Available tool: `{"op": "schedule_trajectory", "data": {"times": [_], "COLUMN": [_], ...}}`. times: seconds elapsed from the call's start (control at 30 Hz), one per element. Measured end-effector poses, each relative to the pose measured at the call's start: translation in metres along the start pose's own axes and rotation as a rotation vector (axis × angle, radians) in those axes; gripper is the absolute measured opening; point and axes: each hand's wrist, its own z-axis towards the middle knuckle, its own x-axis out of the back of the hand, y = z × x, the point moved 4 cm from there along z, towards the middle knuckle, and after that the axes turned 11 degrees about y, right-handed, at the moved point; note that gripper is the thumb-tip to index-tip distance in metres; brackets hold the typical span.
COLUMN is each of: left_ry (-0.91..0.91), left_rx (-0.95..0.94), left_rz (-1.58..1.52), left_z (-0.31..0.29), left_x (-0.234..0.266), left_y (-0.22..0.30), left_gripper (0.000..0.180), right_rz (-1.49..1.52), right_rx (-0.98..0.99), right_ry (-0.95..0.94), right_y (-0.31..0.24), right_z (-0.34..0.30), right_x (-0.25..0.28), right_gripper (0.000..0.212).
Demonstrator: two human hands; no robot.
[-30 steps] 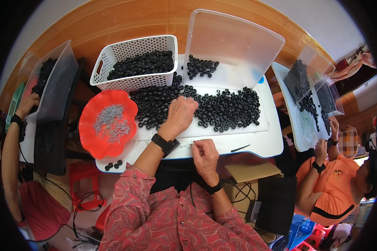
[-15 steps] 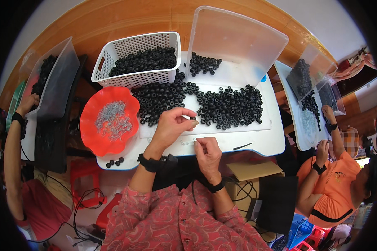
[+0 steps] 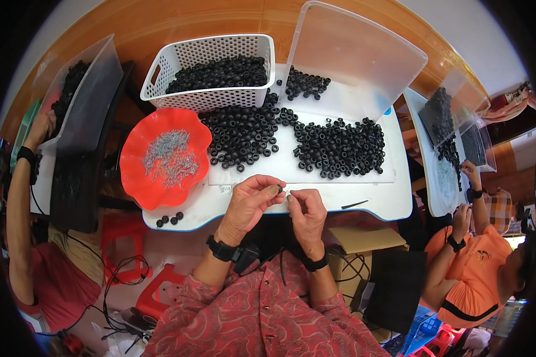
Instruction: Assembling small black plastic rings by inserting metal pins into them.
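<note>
Over the front edge of the white table, my two hands are close together. My left hand pinches a small black ring-shaped part between thumb and fingertips. My right hand is closed in a pinch beside it; a tiny pale bit shows at its fingertips, too small to name. Beyond the hands lie a pile of black ring-shaped parts and another pile to its left. A red wavy-rimmed dish at the left holds many small silvery metal pieces.
A white perforated basket of black parts stands at the back. Beside it a clear plastic bin is tipped on its side. Loose black parts and a thin dark stick lie near the front edge. People work at both sides.
My left hand has come nearer to me with the black part, and my right hand has risen beside it. Their fingertips are now close together. The whole view has shifted slightly.
</note>
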Motion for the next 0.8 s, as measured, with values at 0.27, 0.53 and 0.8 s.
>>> {"op": "schedule_trajectory", "data": {"times": [0.27,0.53,0.8], "left_ry": [0.023,0.06,0.103], "left_rx": [0.033,0.016,0.039], "left_rz": [-0.068,-0.098,-0.054], "left_z": [-0.005,-0.008,-0.008], "left_x": [0.001,0.005,0.011], "left_y": [-0.002,-0.002,-0.01], "left_gripper": [0.023,0.025,0.023], "right_rz": [-0.012,-0.002,-0.007], "right_rx": [-0.017,0.008,0.117], "right_ry": [-0.01,-0.009,-0.08], "right_y": [0.0,-0.014,-0.051], "right_z": [-0.002,-0.001,0.003], "right_x": [-0.001,0.002,0.001], "right_gripper": [0.008,0.007,0.007]}}
